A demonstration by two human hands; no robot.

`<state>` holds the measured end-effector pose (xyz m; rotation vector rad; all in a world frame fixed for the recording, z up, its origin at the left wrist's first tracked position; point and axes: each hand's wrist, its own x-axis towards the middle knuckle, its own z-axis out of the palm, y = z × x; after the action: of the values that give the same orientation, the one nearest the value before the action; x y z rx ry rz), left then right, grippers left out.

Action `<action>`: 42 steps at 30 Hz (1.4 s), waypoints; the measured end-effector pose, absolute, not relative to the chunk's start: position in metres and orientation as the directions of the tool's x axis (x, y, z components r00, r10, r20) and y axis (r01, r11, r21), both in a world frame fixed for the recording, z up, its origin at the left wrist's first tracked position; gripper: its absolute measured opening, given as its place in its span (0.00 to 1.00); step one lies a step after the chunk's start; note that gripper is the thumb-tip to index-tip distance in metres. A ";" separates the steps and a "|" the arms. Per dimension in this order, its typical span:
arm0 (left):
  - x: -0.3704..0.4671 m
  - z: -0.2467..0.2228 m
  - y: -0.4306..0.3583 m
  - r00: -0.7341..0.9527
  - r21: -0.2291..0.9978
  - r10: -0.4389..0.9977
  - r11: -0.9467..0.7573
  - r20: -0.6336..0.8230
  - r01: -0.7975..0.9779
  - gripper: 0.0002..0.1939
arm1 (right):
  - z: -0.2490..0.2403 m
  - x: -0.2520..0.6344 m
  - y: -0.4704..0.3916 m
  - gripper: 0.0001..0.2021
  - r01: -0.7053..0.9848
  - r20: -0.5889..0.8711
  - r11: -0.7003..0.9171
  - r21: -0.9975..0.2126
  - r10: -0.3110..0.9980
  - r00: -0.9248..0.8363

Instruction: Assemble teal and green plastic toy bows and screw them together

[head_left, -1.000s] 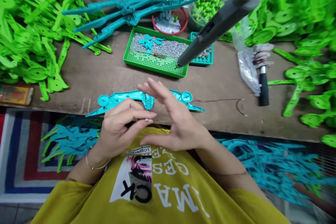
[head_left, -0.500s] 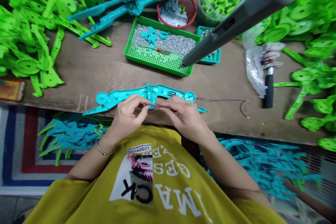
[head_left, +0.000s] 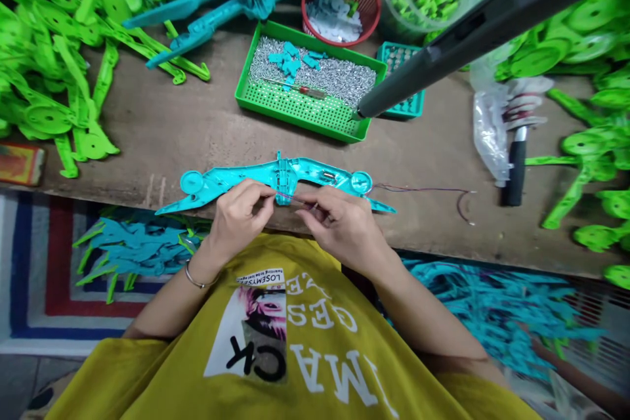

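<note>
A turquoise plastic bow-shaped shell [head_left: 236,180] lies hollow side up along the front of the bench. Over its near middle edge, my left hand [head_left: 242,215] pinches one end of a thin red-and-blue wire [head_left: 291,197] between thumb and forefinger. My right hand [head_left: 344,220] grips the same wire a short way to the right, with its fingers curled. A small metallic part [head_left: 327,176] sits in the shell's right arm. From the shell's right end, more thin wire [head_left: 418,189] trails across the bench.
A grey powered screwdriver [head_left: 423,69] hangs over a green basket [head_left: 305,119] of screws, which also holds a small hand screwdriver [head_left: 312,92]. A black-handled tool [head_left: 514,170] lies right. Bright green parts are piled left [head_left: 49,65] and right [head_left: 585,144]. Turquoise bow parts [head_left: 216,20] stand behind.
My right hand's fingers have curled in more, and a short stretch of wire now shows between my hands. The view has shifted slightly; the shell has stayed in place.
</note>
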<state>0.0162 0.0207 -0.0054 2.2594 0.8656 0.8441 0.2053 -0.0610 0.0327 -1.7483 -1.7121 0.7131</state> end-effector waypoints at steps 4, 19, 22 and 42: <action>0.020 -0.011 0.020 0.630 0.651 0.706 -0.649 0.323 0.393 0.05 | 0.031 0.209 -0.059 0.10 0.795 0.102 0.058 -0.603 0.995 0.004; -0.001 -0.017 0.013 0.415 0.809 0.904 -0.316 0.099 0.496 0.07 | 0.048 0.229 -0.029 0.09 0.988 -0.068 0.149 -0.051 0.986 -0.152; -0.003 -0.018 0.007 0.403 0.837 0.914 -0.252 0.042 0.485 0.05 | 0.045 0.226 -0.026 0.11 0.987 -0.085 0.158 -0.006 0.984 -0.158; 0.019 -0.015 0.005 0.392 0.825 0.920 -0.205 -0.022 0.527 0.08 | 0.008 0.234 -0.021 0.09 0.896 -0.225 -0.099 -0.433 0.974 -0.001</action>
<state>0.0193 0.0049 -0.0153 1.8642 1.2476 0.6317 0.2342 -0.0209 0.0083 -2.0970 -1.9900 0.7121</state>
